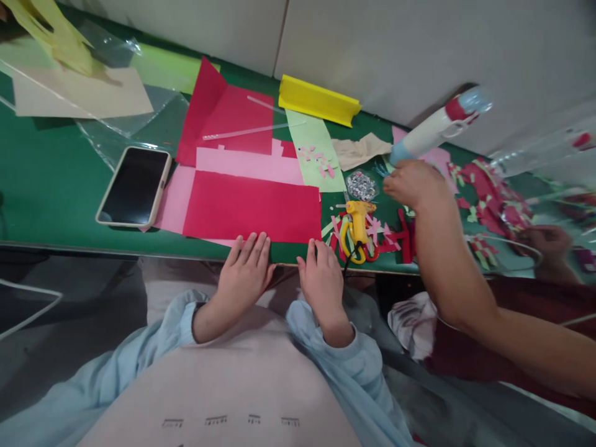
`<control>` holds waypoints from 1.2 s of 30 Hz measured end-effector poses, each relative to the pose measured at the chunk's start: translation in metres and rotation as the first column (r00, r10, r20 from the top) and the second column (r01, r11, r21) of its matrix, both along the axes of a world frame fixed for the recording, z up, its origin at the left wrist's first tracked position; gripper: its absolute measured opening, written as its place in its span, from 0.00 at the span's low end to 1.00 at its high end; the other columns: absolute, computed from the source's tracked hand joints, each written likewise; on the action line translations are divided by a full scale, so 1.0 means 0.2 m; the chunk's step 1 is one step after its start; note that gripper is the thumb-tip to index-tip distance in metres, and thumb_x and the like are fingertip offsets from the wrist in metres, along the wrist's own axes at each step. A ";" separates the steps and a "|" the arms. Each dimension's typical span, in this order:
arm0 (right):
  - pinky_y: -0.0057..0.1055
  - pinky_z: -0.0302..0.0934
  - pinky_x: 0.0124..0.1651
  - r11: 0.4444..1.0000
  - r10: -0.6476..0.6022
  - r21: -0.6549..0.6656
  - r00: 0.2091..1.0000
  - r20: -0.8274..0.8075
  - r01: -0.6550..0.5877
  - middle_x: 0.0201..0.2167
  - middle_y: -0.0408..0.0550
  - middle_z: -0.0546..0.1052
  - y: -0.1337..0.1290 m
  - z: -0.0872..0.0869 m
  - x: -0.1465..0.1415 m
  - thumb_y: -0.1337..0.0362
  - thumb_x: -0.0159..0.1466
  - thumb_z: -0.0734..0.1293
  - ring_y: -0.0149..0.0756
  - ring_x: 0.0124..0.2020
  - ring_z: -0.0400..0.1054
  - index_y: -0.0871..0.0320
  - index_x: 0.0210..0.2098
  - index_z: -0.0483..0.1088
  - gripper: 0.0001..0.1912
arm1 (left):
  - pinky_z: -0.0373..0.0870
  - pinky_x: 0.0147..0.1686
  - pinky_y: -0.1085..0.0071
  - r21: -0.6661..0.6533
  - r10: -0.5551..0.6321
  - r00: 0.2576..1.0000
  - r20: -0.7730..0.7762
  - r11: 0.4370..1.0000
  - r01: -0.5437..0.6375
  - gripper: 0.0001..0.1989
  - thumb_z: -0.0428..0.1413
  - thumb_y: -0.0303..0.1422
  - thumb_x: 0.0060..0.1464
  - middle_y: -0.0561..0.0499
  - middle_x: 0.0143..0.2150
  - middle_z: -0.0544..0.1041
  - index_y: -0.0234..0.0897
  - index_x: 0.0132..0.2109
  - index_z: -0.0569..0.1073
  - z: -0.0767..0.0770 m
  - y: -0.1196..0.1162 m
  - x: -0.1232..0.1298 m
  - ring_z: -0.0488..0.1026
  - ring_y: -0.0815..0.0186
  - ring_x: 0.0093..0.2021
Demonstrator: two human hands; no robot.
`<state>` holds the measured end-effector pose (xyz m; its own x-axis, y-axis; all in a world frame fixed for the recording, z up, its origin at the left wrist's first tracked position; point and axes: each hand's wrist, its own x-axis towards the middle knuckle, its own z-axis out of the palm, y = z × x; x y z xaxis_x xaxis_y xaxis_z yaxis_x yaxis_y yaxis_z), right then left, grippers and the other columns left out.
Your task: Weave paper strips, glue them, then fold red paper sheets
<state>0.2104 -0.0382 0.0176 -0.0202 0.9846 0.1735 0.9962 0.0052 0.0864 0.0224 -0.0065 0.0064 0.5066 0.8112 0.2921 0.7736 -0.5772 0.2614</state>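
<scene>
My left hand [246, 267] lies flat, fingers stretched out, its tips on the lower edge of a red paper sheet [254, 208]. My right hand [321, 273] rests palm down by the same sheet's lower right corner, fingers stretched and close together. Neither hand holds anything. Beneath the red sheet lies pink paper [174, 202], showing at its left and top. Just right of my right hand are a yellow glue gun [359, 218], scissors with yellow handles [347, 241] and cut paper strips [372, 230].
A phone [135, 186] lies at left. Behind are a folded red card [233, 115], a yellow folded strip [319, 102] and green paper with pink bits [321, 155]. A co-worker's hand [414, 183] reaches in near a box of googly eyes [361, 185] and a white-blue bottle [433, 130].
</scene>
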 end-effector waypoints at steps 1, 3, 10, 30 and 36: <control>0.47 0.64 0.59 1.000 -0.001 0.004 1.000 0.004 0.001 0.55 0.69 0.73 0.00 0.00 0.00 0.61 0.72 0.59 0.54 0.57 0.67 0.73 0.61 0.66 0.25 | 0.57 0.68 0.47 0.017 0.018 1.000 0.003 1.000 -0.018 0.29 0.47 0.36 0.66 0.37 0.67 0.66 0.31 0.71 0.56 0.00 0.00 -0.02 0.65 0.50 0.67; 0.46 0.64 0.59 1.000 -0.004 0.002 1.000 0.001 0.004 0.55 0.69 0.73 0.00 0.00 0.00 0.61 0.72 0.58 0.54 0.57 0.67 0.73 0.61 0.67 0.25 | 0.58 0.67 0.47 0.058 0.050 0.999 -0.010 0.997 -0.049 0.28 0.47 0.35 0.66 0.36 0.65 0.68 0.29 0.69 0.60 0.01 0.00 -0.09 0.67 0.50 0.65; 0.49 0.62 0.60 1.000 -0.008 -0.004 0.999 -0.031 0.008 0.57 0.71 0.72 -0.01 -0.01 0.00 0.61 0.72 0.57 0.55 0.59 0.66 0.74 0.61 0.66 0.25 | 0.61 0.66 0.49 0.110 0.132 0.990 -0.057 0.986 -0.126 0.30 0.49 0.34 0.65 0.34 0.65 0.68 0.30 0.71 0.57 0.03 0.00 -0.37 0.69 0.49 0.63; 0.48 0.61 0.65 0.972 0.219 -0.067 0.970 -0.103 -0.227 0.56 0.66 0.74 0.11 0.09 -0.39 0.58 0.71 0.60 0.52 0.57 0.67 0.73 0.62 0.66 0.27 | 0.67 0.57 0.44 0.055 0.150 0.971 -0.186 0.988 -0.142 0.25 0.49 0.36 0.64 0.26 0.62 0.70 0.26 0.63 0.69 0.13 0.04 -0.45 0.73 0.39 0.59; 0.45 0.59 0.66 0.944 0.324 -0.013 0.938 -0.124 -0.328 0.58 0.62 0.73 0.11 0.04 -0.52 0.63 0.72 0.58 0.48 0.59 0.65 0.71 0.63 0.65 0.24 | 0.59 0.67 0.48 0.044 -0.035 0.987 -0.156 0.998 0.042 0.25 0.46 0.28 0.63 0.35 0.65 0.69 0.27 0.64 0.68 0.08 0.06 -0.33 0.66 0.48 0.66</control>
